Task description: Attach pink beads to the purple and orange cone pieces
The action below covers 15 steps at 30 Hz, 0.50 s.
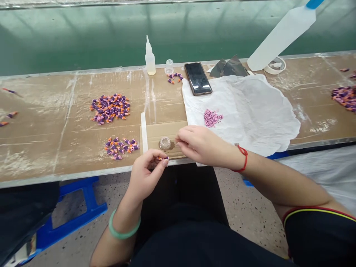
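My left hand (147, 170) is closed in a pinch at the table's front edge. Between its thumb and fingers sits a small purple, pink and orange figure piece (162, 158). Just to the right, my right hand (196, 144) hovers with thumb and fingers pressed together; anything between them is too small or hidden to name. A small round clear pot (165, 143) stands between the hands on a cardboard piece (157, 130), beside a wet brown patch. Two heaps of similar purple and orange pieces, a larger heap (110, 107) and a smaller heap (121, 147), lie to the left.
Tiny pink beads (213, 118) lie on a white cloth (256, 107), with a phone (198, 78) at its corner. Behind stand a nozzle bottle (150, 61) and a small clear jar (169, 67). A tape roll (275, 66) lies by a white blade-shaped sheet (280, 39).
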{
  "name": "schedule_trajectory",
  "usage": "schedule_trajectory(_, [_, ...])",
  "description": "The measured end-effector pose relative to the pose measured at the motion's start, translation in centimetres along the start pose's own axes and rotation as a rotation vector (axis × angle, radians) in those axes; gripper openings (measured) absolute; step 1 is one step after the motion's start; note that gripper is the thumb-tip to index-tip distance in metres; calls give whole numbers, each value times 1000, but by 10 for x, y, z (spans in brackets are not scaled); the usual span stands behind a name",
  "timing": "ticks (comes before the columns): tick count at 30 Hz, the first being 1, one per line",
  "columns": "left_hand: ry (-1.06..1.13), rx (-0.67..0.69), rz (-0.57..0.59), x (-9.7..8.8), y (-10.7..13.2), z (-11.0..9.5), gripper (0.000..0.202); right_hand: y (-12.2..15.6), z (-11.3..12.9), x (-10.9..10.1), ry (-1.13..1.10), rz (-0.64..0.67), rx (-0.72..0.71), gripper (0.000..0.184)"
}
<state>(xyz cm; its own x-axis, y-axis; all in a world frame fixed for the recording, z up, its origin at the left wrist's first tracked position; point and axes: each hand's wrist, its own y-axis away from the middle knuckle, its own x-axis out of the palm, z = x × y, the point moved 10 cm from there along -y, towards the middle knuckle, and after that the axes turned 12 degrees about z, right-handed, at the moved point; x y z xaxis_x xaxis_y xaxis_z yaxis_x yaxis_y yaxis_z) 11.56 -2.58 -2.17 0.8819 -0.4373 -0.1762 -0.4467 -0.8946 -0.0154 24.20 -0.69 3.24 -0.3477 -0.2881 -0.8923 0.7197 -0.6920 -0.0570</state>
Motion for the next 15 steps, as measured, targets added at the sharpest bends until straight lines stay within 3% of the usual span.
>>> schedule_trajectory(4, [16, -46, -47, -8, -1, 15, 7, -26, 0, 13, 242, 201, 30, 16])
schedule_trajectory(8, [72, -58, -68, -10, -1, 21, 10, -39, 8, 19, 407, 313, -1, 14])
schedule_trajectory(15, [127, -55, -81, -10, 0, 23, 11, -42, 13, 25, 490, 311, -80, 14])
